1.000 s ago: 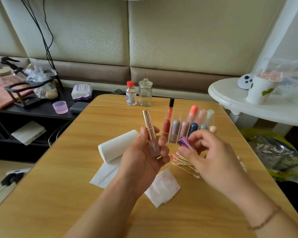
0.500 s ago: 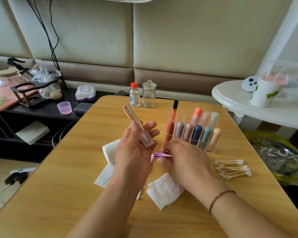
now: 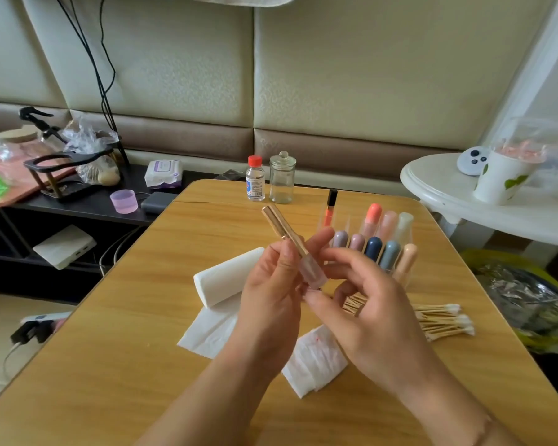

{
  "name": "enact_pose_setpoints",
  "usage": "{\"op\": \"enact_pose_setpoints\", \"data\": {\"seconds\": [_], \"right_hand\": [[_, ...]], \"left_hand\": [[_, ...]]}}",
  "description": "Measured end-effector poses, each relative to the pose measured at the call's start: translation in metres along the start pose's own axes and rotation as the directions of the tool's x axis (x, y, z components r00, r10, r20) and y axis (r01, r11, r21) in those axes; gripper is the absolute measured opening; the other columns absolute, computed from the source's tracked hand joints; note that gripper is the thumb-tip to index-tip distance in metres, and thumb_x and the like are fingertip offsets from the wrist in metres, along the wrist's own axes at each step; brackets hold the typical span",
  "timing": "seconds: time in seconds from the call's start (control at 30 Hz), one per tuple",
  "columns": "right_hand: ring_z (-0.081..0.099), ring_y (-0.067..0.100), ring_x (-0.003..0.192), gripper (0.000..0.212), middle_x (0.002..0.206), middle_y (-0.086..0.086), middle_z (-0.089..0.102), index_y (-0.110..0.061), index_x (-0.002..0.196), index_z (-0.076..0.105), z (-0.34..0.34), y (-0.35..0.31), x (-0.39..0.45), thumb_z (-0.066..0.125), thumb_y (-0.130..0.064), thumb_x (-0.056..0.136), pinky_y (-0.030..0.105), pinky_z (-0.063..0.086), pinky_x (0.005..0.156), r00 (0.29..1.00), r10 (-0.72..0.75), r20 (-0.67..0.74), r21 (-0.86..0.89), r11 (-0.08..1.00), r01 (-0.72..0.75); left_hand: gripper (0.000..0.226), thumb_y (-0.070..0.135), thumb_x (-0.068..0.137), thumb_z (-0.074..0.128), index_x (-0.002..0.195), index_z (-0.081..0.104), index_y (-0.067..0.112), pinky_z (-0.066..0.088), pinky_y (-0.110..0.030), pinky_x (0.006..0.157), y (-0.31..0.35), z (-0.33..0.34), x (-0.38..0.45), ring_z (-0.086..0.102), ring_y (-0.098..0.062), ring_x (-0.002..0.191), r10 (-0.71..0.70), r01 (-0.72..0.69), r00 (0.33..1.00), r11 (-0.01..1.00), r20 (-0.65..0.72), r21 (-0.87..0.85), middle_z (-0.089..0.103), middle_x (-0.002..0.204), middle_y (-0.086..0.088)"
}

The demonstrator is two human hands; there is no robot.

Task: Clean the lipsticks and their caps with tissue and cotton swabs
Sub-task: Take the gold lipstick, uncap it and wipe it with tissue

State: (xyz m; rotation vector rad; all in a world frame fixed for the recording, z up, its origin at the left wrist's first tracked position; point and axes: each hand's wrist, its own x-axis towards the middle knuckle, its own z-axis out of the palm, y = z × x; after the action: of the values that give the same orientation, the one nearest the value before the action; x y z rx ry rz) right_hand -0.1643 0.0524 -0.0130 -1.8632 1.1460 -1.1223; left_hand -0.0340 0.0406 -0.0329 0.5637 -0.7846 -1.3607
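Note:
My left hand (image 3: 271,304) grips a lip gloss tube (image 3: 282,228) with a gold cap and a clear body, tilted up to the left above the table. My right hand (image 3: 374,317) is beside it, thumb and fingertips pinching the tube's clear lower end. Behind the hands a clear organizer (image 3: 406,239) holds several coloured lipsticks and an orange gloss (image 3: 329,210). A tissue roll (image 3: 226,275) with a loose sheet lies to the left. A folded tissue (image 3: 313,362) with red stains lies under my wrists. Cotton swabs (image 3: 442,320) are piled to the right.
A small red-capped bottle (image 3: 255,178) and a glass jar (image 3: 282,178) stand at the far edge of the wooden table (image 3: 136,317). A white round table (image 3: 448,201) with a cup (image 3: 500,178) is at right. A dark shelf with wipes (image 3: 163,173) is at left.
My right hand rose from the table to the tube's lower end; the small purple piece it held is out of sight. The left hand kept the tube, tilted left.

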Motion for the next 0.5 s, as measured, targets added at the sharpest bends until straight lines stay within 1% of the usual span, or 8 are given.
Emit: {"op": "enact_pose_setpoints", "data": {"seconds": [0.07,0.13,0.2,0.27,0.3,0.37,0.47,0.5], "right_hand": [[0.063,0.007,0.076,0.039,0.097,-0.018,0.074,-0.032,0.114,0.064,0.0038,0.0004,-0.0026,0.076,-0.043,0.078,0.013,0.050,0.069,0.998,0.047,-0.029,0.091,0.995,-0.044],[0.067,0.005,0.080,0.039,0.093,-0.016,0.076,-0.032,0.110,0.067,0.0048,0.0019,-0.0025,0.072,-0.047,0.075,0.015,0.051,0.072,0.994,0.092,-0.055,0.155,0.984,-0.083],[0.071,0.008,0.079,0.030,0.088,-0.008,0.077,-0.029,0.103,0.072,0.0057,0.0029,-0.0025,0.072,-0.044,0.077,0.021,0.054,0.066,0.990,0.129,-0.063,0.251,0.962,-0.110],[0.067,0.009,0.065,0.024,0.082,0.002,0.077,-0.022,0.097,0.076,0.0049,0.0019,-0.0028,0.072,-0.038,0.080,0.018,0.049,0.056,0.983,0.170,-0.075,0.387,0.913,-0.128],[0.061,0.010,0.058,0.022,0.080,0.005,0.076,-0.019,0.096,0.078,0.0041,0.0010,-0.0027,0.072,-0.034,0.081,0.016,0.045,0.051,0.979,0.188,-0.080,0.434,0.891,-0.136],[0.053,0.012,0.053,0.019,0.077,0.007,0.074,-0.015,0.095,0.078,0.0019,-0.0005,-0.0026,0.072,-0.029,0.083,0.013,0.039,0.045,0.973,0.214,-0.084,0.480,0.865,-0.149],[0.053,0.011,0.052,0.017,0.074,0.007,0.072,-0.015,0.094,0.079,-0.0017,-0.0013,-0.0026,0.072,-0.026,0.083,0.012,0.037,0.044,0.975,0.214,-0.062,0.495,0.855,-0.156],[0.054,0.009,0.052,0.018,0.073,0.007,0.072,-0.015,0.093,0.079,-0.0020,-0.0021,-0.0034,0.071,-0.026,0.082,0.011,0.037,0.044,0.978,0.204,-0.045,0.496,0.854,-0.155]], "left_hand": [[0.054,0.043,0.089,0.060,0.117,0.048,-0.001,0.055,-0.045,0.087,-0.0013,0.0027,-0.0017,0.060,-0.028,0.122,-0.016,0.016,0.999,1.000,0.035,-0.016,0.064,0.130,-0.011],[0.058,0.047,0.084,0.066,0.114,0.047,0.002,0.052,-0.047,0.080,-0.0010,0.0047,-0.0024,0.062,-0.026,0.119,0.009,-0.010,0.998,1.000,0.060,0.010,0.065,0.129,-0.010],[0.070,0.050,0.078,0.072,0.117,0.047,-0.002,0.050,-0.042,0.071,-0.0008,0.0058,-0.0026,0.068,-0.024,0.100,0.019,-0.022,0.996,0.999,0.085,0.031,0.065,0.128,-0.010],[0.083,0.052,0.076,0.075,0.123,0.046,-0.010,0.048,-0.034,0.056,0.0010,0.0068,-0.0029,0.066,-0.024,0.082,0.003,-0.006,0.996,0.999,0.088,0.034,0.066,0.124,-0.013],[0.086,0.052,0.075,0.076,0.126,0.047,-0.011,0.048,-0.034,0.054,0.0025,0.0078,-0.0034,0.064,-0.025,0.082,-0.006,0.004,0.996,1.000,0.086,0.029,0.066,0.122,-0.014],[0.076,0.049,0.079,0.074,0.127,0.053,-0.006,0.049,-0.038,0.060,0.0039,0.0070,-0.0034,0.062,-0.026,0.088,0.001,-0.003,0.997,1.000,0.077,0.029,0.065,0.123,-0.016],[0.035,0.038,0.090,0.063,0.111,0.072,0.012,0.049,-0.043,0.069,0.0012,0.0032,-0.0029,0.058,-0.029,0.095,0.014,-0.023,0.995,0.996,0.097,0.088,0.069,0.119,-0.011],[0.029,0.036,0.090,0.059,0.105,0.075,0.017,0.051,-0.041,0.070,0.0003,0.0032,-0.0036,0.056,-0.030,0.096,0.005,-0.015,0.995,0.996,0.103,0.092,0.070,0.116,-0.009]]}}
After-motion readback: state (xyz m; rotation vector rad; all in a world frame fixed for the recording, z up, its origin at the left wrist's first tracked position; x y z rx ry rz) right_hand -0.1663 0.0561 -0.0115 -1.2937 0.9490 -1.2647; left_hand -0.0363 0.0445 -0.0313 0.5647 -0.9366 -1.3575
